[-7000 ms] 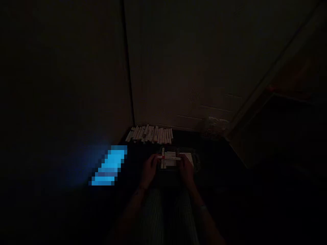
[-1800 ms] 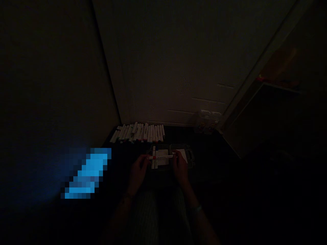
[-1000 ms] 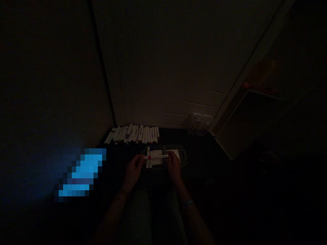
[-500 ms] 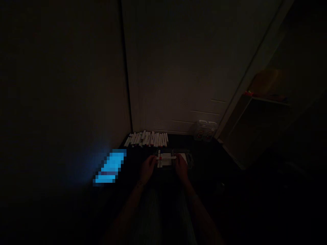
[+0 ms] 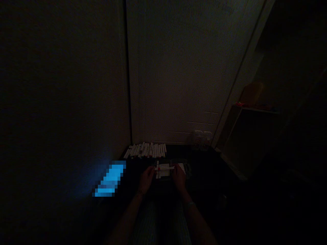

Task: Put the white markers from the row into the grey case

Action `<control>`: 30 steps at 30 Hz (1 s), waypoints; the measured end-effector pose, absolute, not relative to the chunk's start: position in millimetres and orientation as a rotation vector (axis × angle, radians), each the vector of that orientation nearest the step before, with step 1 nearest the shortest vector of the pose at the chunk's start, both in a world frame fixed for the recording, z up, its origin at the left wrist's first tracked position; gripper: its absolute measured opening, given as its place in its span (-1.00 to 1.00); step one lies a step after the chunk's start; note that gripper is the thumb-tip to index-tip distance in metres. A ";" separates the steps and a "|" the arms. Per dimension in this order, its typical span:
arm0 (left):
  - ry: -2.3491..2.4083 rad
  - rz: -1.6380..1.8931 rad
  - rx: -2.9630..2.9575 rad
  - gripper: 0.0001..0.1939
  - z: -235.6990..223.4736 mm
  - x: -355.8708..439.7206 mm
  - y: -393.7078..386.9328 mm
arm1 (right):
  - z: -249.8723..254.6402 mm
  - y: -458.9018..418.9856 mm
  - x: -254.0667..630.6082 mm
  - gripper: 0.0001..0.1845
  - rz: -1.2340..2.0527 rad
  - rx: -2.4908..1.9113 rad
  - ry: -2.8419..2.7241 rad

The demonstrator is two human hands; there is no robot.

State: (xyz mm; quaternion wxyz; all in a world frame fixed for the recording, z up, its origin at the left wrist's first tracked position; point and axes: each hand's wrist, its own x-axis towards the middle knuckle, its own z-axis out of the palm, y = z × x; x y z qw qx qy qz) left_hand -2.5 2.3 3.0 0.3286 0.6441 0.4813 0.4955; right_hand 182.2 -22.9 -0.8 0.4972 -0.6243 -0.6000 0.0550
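Note:
A white marker with a red band lies crosswise between my hands. My left hand is closed on its left end, and my right hand pinches the right end. Below it sits an open clear plastic case with white inside. Another white marker lies along the left part of the case, passing under the held one. Behind, to the left, several white markers rest side by side in a row. Darkness hides the fingertips' detail.
A bright, pixelated blue screen glows at the left of the dark table. Two clear plastic cases stand against the wall at the back right. Farther right is a shelf-like cabinet with an orange object on it.
The view has tilted up a little, so the table and hands appear lower. Both hands still hold the marker across the case, with little visible difference.

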 end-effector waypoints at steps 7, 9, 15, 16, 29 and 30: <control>1.326 1.260 1.712 -0.62 10.1 -1.2 0.4 | 1.9 -23.8 182.3 -0.68 0.149 -1.502 -1.439; 1.341 1.246 1.717 -0.63 10.2 -0.9 0.9 | 3.7 -24.5 181.5 -0.67 0.156 -1.510 -1.421; 1.348 1.246 1.745 -0.61 7.2 -0.6 4.3 | 1.8 -21.5 180.7 -0.67 0.154 -1.533 -1.395; 1.342 1.254 1.743 -0.61 6.8 -0.2 5.2 | 1.0 -20.8 181.1 -0.67 0.153 -1.532 -1.398; 1.212 1.268 1.570 -0.54 0.5 -1.2 15.0 | 0.2 -21.3 183.0 -0.67 0.124 -1.582 -1.451; 1.214 1.280 1.564 -0.54 -1.1 -1.4 16.4 | -0.4 -21.0 183.2 -0.67 0.121 -1.593 -1.457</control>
